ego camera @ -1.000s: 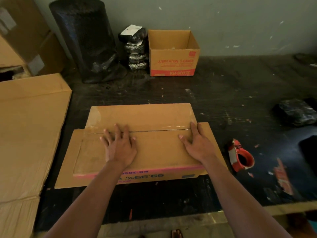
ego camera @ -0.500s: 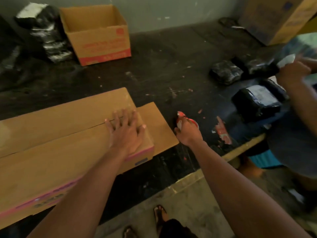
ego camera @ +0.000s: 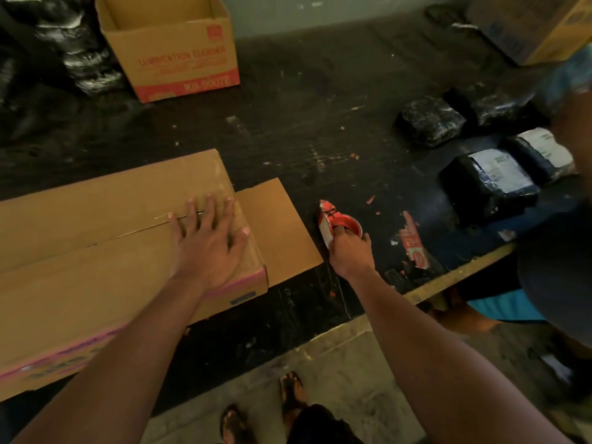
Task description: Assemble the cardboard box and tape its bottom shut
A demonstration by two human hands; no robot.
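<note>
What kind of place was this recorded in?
Probably a packing or shipping workroom. A cardboard box lies on a worn dark table, the right hand grips a red tape dispenser, and black wrapped parcels wait nearby.

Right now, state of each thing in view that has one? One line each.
cardboard box: flaps folded shut, seam untaped, one end flap sticking out flat.
left hand: flat, pressing the flaps down.
right hand: closed on the tape dispenser.
tape dispenser: on the table, gripped.
printed box: upright, top open.
black parcels: wrapped, lying flat.
</note>
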